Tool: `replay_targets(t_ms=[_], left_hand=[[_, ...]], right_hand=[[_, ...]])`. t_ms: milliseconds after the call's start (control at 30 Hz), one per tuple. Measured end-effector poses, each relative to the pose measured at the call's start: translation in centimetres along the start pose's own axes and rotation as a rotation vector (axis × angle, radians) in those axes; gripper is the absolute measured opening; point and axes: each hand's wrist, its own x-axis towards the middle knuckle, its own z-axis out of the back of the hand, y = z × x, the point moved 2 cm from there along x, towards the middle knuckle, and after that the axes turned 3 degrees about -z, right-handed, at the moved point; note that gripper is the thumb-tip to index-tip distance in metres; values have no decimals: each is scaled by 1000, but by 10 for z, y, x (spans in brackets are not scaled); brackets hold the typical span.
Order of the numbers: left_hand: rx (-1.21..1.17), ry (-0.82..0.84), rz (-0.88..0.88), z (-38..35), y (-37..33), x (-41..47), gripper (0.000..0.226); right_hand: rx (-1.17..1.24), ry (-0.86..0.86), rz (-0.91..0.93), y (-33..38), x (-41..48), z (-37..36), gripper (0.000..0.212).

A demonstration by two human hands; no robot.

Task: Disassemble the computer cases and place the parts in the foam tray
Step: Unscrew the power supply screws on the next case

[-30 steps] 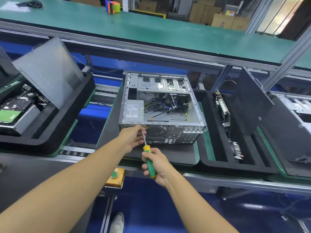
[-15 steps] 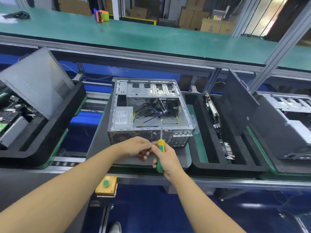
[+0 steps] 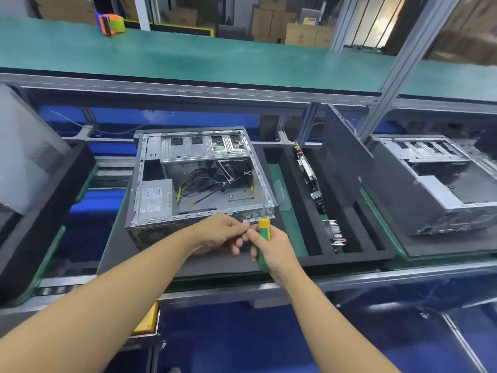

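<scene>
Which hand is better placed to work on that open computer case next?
Right, probably: the right hand grips the screwdriver by the computer case; the left hand beside it holds no tool.

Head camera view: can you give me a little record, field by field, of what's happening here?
Case: open grey metal computer case, on its side, side panel off
Right hand: grips green-and-yellow screwdriver at the case's near edge
Left hand: fingers curled beside the screwdriver; contents blurred
Tray: black foam tray right of the case, circuit boards standing in slots
</scene>
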Motion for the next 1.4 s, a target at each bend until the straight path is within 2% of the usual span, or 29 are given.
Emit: replay_targets(t_ms=[100, 200, 267, 367, 433, 533, 700, 800, 900, 1000, 1133, 1200, 1300, 1400], left_hand=[[125, -113, -50, -6, -15, 16, 36], [342, -265, -171, 4, -31, 20, 34], [484, -351, -264, 19, -39, 18, 32], [673, -408, -293, 41, -44, 13, 29], [723, -424, -266, 55, -41, 10, 27], [753, -477, -250, 76, -33, 4, 25], [754, -585, -228, 108, -21, -6, 22], [818, -654, -234, 125, -17, -17, 17], [865, -660, -198, 144, -8, -35, 18], [896, -583, -101, 160, 4, -56, 22], [908, -478, -21, 172, 24, -80, 29], [992, -426, -30, 176, 31, -89, 45], [1184, -307, -20, 180, 42, -99, 81], [1482, -253, 16, 183, 56, -106, 98]], right_hand=[[35, -124, -3, 5, 10, 32, 8], [-61, -326, -79, 6, 28, 78, 4], [-124, -431, -150, 2, 44, 105, 8], [-233, -459, -240, -6, 67, 131, 13], [-271, -454, -305, -13, 77, 142, 13], [-189, -509, -359, -21, 80, 152, 8], [16, -608, -270, -9, 70, 139, 9], [154, -486, -209, 11, 59, 101, 8], [279, -242, -115, 26, 44, 49, 18], [310, -16, -46, 29, 29, -5, 19], [372, 144, -46, 23, 14, -66, 12], [359, 189, -45, 15, 7, -90, 9], [298, 247, -68, -9, -3, -120, 4], [169, 313, -123, -46, -17, -144, 2]])
